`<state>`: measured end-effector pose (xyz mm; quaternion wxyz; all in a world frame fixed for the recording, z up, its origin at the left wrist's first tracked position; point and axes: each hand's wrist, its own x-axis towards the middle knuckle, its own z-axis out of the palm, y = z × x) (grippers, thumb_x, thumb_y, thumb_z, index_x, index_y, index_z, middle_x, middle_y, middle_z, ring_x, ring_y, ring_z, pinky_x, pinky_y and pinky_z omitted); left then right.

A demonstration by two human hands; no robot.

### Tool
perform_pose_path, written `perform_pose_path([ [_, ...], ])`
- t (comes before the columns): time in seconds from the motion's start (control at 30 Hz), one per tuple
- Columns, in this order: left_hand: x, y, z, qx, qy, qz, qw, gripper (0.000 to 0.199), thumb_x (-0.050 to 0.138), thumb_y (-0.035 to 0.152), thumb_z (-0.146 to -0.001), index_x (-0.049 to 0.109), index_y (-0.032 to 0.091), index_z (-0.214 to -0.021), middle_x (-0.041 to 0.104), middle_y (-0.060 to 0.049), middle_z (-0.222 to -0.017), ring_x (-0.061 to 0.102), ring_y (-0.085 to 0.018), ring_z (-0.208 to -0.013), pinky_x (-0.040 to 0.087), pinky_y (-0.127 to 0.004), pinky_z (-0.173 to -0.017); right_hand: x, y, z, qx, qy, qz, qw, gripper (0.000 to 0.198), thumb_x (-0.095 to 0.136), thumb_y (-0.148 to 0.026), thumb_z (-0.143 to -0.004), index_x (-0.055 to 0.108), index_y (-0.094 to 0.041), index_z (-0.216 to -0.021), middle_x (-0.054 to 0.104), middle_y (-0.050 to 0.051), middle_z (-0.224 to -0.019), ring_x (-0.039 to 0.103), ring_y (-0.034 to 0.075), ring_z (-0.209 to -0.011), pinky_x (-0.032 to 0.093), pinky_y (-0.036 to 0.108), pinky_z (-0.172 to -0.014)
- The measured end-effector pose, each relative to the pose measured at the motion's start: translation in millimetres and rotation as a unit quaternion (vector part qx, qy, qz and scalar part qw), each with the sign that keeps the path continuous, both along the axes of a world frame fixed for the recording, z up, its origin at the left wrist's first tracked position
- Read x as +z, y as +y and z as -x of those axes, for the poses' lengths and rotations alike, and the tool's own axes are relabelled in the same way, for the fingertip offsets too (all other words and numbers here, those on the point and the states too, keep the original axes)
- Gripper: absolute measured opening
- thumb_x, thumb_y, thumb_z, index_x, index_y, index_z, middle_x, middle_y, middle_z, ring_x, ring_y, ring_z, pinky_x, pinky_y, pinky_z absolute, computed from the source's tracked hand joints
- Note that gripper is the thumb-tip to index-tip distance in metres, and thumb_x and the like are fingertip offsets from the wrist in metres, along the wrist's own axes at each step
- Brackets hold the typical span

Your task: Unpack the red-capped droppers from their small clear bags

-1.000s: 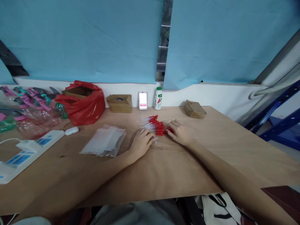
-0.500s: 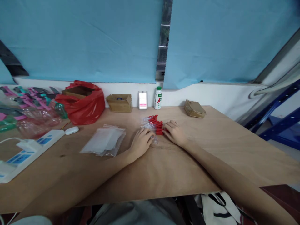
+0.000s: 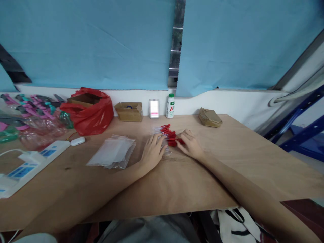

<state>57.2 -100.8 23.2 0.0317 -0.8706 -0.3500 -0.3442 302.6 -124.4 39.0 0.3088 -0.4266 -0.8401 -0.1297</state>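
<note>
A pile of small red-handled screwdrivers [image 3: 172, 134] with thin metal shafts lies mid-table, the handles pointing right. My right hand [image 3: 190, 144] is at the handle end, thumb and fingers closed on one red screwdriver handle [image 3: 180, 141] that sticks out beyond the others. On the opposite side, my left hand [image 3: 152, 151] rests over the shaft ends, with its fingers stretched and the thumb apart; it covers some of the shafts. Left of that hand lies a stack of clear zip bags [image 3: 112, 152].
Along the wall stand a red plastic bag [image 3: 98, 116] around a carton, an open cardboard box [image 3: 129, 113], a phone [image 3: 154, 108], a white bottle [image 3: 170, 107] and a brown package [image 3: 210, 117]. At left are spray bottles [image 3: 37, 126], a power strip [image 3: 32, 165] and a white case [image 3: 78, 141].
My right hand now has a screwdriver handle between its fingers, drawn slightly right of the pile. My left hand's fingers have straightened and shifted slightly up over the shafts.
</note>
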Motion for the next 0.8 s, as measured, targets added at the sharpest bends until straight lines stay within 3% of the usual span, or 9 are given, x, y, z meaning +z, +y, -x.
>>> perform_pose_path([
  [0.07, 1.0, 1, -2, 0.003, 0.018, -0.018, 1.0, 0.034, 0.048, 0.03, -0.109, 0.056, 0.019, -0.14, 0.061, -0.013, -0.139, 0.055, -0.029, -0.127, 0.045, -0.044, -0.107, 0, -2, 3, 0.014, -0.006, -0.012, 1.0, 0.013, 0.05, -0.029, -0.106, 0.061, -0.023, -0.105, 0.072, 0.01, -0.103, 0.057, 0.027, -0.1, 0.043, 0.042, -0.089],
  [0.27, -0.4, 5, -7, 0.003, 0.084, -0.043, 0.996, 0.029, 0.038, 0.024, -0.111, 0.067, 0.018, -0.111, 0.072, -0.01, -0.104, 0.063, -0.027, -0.102, 0.044, -0.044, -0.095, 0, -5, 9, 0.013, -0.024, -0.012, 1.0, 0.017, 0.048, -0.027, -0.106, 0.064, -0.023, -0.108, 0.07, 0.011, -0.104, 0.057, 0.029, -0.102, 0.045, 0.044, -0.092],
  [0.43, -0.2, 2, -10, -0.007, 0.098, -0.055, 0.994, 0.031, 0.036, 0.025, -0.112, 0.066, 0.018, -0.106, 0.072, -0.009, -0.1, 0.065, -0.026, -0.097, 0.043, -0.043, -0.086, 0, -7, 17, -0.015, -0.053, -0.018, 0.998, 0.025, 0.048, -0.031, -0.106, 0.065, -0.021, -0.122, 0.069, 0.013, -0.114, 0.06, 0.028, -0.105, 0.048, 0.041, -0.09],
  [0.6, -0.6, 3, -14, -0.024, 0.117, -0.043, 0.992, 0.027, 0.039, 0.017, -0.109, 0.064, 0.018, -0.099, 0.07, -0.009, -0.097, 0.066, -0.025, -0.09, 0.045, -0.042, -0.084, -6, -5, 24, -0.038, -0.092, -0.003, 0.995, 0.022, 0.047, -0.032, -0.107, 0.066, -0.021, -0.107, 0.072, 0.011, -0.104, 0.063, 0.025, -0.097, 0.045, 0.036, -0.08],
  [0.8, -4.9, 3, -15, -0.021, 0.172, -0.035, 0.984, 0.022, 0.046, 0.009, -0.1, 0.065, 0.017, -0.106, 0.069, -0.01, -0.103, 0.066, -0.026, -0.088, 0.05, -0.041, -0.08, -14, -2, 27, -0.057, -0.103, 0.007, 0.993, 0.015, 0.053, -0.027, -0.1, 0.065, -0.02, -0.095, 0.072, 0.007, -0.09, 0.061, 0.019, -0.077, 0.034, 0.033, -0.066],
])
